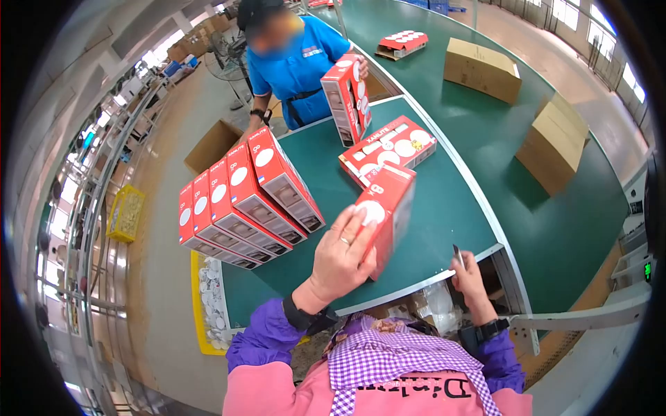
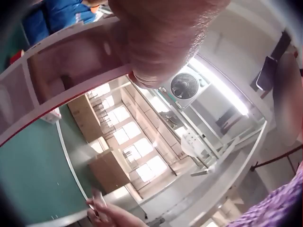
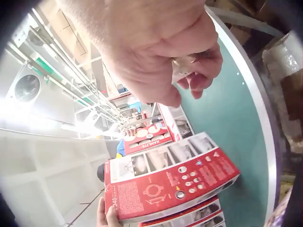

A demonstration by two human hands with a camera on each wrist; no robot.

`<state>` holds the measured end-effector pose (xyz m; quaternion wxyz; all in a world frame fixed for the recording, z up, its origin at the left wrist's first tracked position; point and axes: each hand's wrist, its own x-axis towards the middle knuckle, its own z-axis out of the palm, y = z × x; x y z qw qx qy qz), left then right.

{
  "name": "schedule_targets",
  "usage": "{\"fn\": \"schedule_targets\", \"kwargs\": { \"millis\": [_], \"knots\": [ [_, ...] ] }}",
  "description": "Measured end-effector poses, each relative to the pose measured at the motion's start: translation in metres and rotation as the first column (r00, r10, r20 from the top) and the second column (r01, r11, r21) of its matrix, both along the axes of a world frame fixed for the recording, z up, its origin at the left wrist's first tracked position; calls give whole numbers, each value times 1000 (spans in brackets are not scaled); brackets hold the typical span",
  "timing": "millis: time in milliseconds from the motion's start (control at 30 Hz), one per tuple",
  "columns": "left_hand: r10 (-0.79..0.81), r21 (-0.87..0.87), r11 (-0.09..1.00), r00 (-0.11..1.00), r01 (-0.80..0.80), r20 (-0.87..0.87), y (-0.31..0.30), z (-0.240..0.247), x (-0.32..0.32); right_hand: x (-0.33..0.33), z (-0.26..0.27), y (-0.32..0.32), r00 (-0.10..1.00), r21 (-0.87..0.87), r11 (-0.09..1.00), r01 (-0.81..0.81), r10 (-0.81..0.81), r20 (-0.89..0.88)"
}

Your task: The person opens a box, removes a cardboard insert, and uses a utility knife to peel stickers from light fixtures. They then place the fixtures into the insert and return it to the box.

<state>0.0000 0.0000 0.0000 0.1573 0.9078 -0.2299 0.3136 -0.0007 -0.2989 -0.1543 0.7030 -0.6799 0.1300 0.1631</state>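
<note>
My left hand (image 1: 340, 256) (image 2: 165, 38) grips a red box (image 1: 387, 208) (image 3: 175, 182) by its side, and the box stands tilted on the green table. Its printed back faces the right wrist camera, with left fingertips at one corner. To the right, near the table's front edge, my right hand (image 1: 470, 281) (image 3: 151, 52) pinches a small blade (image 1: 456, 256), apart from the box. Behind the held box, another red box (image 1: 390, 150) lies flat. Several red boxes (image 1: 239, 182) stand in a row at the left.
Across the table a person in blue (image 1: 298, 62) holds a red box (image 1: 341, 100) upright. Brown cartons (image 1: 482, 69) and a red box (image 1: 402, 44) are on the green surface beyond the metal rail (image 1: 454, 165). A yellow crate (image 1: 201, 326) stands at the lower left.
</note>
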Motion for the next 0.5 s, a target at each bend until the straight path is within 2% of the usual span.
{"fn": "schedule_targets", "kwargs": {
  "millis": [67,100,167,200,267,300,367,433,500],
  "knots": [
    [-147,11,989,983,149,-105,11,15,-9,2,43,31,997,151,988,36,-46,64],
    [-171,-110,981,982,163,-74,-25,-9,-6,7,69,-12,995,28,998,48,-50,82],
    [-204,-24,979,976,203,-80,-9,-2,-4,9,86,18,981,195,980,-40,1,192],
    [-214,-13,977,972,214,-94,-6,-2,-7,7,93,28,983,209,978,-26,-13,182],
    [-159,10,987,987,159,-14,-8,-7,-6,10,110,40,952,180,972,-151,94,293],
    [-162,10,987,987,162,-15,-8,-9,-3,11,118,46,952,181,972,-148,90,293],
    [-25,-38,999,999,26,26,-8,-13,4,13,130,57,952,237,956,-174,102,290],
    [1,-32,1000,1000,-2,-13,-12,-9,5,17,140,68,961,256,952,-166,98,259],
    [-29,-22,999,994,27,-101,-20,3,-1,18,146,75,941,159,968,-192,136,310]
  ]
}}
